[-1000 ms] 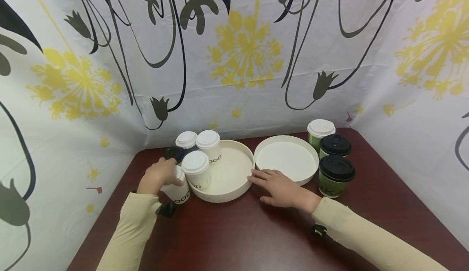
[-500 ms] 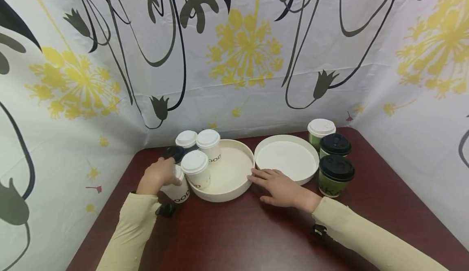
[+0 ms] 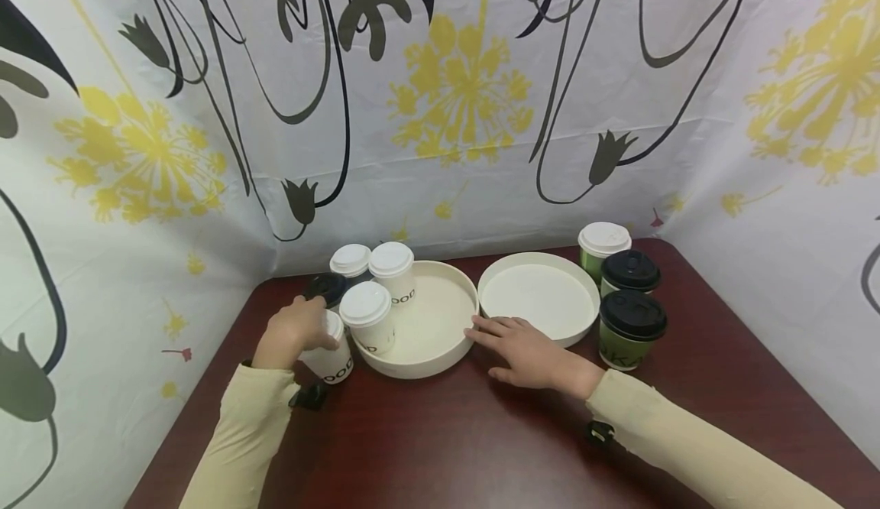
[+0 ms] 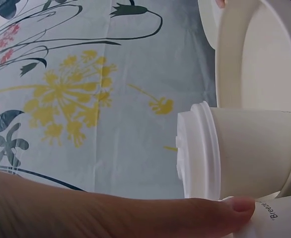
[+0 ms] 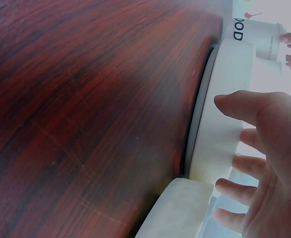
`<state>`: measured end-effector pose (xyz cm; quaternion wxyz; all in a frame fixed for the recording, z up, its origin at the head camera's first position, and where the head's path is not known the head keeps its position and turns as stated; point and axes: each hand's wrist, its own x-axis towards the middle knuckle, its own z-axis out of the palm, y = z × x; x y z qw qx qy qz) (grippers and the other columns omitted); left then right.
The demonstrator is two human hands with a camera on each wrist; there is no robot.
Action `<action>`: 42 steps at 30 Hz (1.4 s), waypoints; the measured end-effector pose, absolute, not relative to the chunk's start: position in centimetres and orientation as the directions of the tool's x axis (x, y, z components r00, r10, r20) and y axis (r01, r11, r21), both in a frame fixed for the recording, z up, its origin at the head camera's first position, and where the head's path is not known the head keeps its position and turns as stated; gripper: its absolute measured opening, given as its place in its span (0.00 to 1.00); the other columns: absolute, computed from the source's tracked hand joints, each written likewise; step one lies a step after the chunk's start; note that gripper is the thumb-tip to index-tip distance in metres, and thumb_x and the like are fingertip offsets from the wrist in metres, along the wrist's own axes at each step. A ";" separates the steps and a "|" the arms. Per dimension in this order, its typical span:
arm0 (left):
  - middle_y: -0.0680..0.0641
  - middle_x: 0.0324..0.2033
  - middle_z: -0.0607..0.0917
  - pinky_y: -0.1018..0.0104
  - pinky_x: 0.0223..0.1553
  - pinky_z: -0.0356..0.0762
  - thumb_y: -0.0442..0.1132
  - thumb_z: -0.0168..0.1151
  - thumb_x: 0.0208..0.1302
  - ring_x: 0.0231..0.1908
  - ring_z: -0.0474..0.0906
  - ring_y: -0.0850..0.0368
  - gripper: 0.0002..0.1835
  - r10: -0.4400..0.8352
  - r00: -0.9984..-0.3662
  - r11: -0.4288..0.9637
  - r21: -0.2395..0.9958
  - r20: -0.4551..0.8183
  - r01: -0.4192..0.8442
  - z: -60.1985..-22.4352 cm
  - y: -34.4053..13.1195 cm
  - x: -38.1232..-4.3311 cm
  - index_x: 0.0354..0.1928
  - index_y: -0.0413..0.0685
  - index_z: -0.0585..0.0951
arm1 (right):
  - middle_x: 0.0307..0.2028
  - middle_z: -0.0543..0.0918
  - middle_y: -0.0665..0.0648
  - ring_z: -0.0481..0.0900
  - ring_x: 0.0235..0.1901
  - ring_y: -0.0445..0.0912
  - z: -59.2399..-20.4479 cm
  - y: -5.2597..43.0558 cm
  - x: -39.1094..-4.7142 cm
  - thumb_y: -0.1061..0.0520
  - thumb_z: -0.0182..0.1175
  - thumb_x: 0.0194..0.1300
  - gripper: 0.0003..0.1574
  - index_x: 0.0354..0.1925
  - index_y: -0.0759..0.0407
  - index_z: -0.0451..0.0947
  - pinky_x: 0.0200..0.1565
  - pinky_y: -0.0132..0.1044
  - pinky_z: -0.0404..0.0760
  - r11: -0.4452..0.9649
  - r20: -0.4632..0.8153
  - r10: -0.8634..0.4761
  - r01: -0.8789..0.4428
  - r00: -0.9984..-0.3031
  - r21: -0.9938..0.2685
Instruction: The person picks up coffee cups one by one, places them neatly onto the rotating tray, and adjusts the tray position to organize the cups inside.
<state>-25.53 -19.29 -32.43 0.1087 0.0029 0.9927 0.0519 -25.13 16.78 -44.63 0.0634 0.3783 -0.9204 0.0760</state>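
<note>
Soft, even light is falling across the head view, leaving a dull sheen on the dark surface (image 3: 440, 448) and a faint shadow beside the right sleeve (image 3: 687, 444). Wide-angle distortion is stretching the edges. The left wrist view is looking dimmer and cooler, the left grip (image 4: 135, 215) sitting in shade. In the right wrist view, glare is bleaching the fabric (image 5: 269, 10) and paling the cup (image 5: 259, 37).

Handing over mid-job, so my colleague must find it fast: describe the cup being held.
On the dark red table, find the left round cream tray. Just outside its left edge, in the person's left hand, is a white-lidded white cup. The two white lookalike cups stand inside the tray; this one is outside.
</note>
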 end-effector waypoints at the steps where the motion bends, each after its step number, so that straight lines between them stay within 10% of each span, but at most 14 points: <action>1: 0.26 0.55 0.74 0.40 0.48 0.78 0.47 0.76 0.50 0.48 0.77 0.34 0.44 0.016 -0.977 0.995 0.103 -0.214 -0.007 -32.4 -19.2 -25.4 0.65 0.32 0.69 | 0.73 0.66 0.59 0.69 0.69 0.58 -44.6 16.8 -25.1 0.48 0.67 0.61 0.44 0.73 0.49 0.64 0.67 0.56 0.69 0.703 0.172 -0.687 -0.705 -0.706 -0.092; 42: 0.33 0.51 0.80 0.46 0.41 0.80 0.50 0.79 0.46 0.41 0.81 0.41 0.43 0.220 -0.969 0.972 0.105 -0.117 0.208 -28.4 -14.9 -20.2 0.63 0.39 0.73 | 0.73 0.66 0.60 0.68 0.69 0.58 -44.2 16.6 -25.0 0.47 0.67 0.61 0.45 0.73 0.50 0.63 0.66 0.56 0.69 0.703 0.166 -0.687 -0.705 -0.708 -0.097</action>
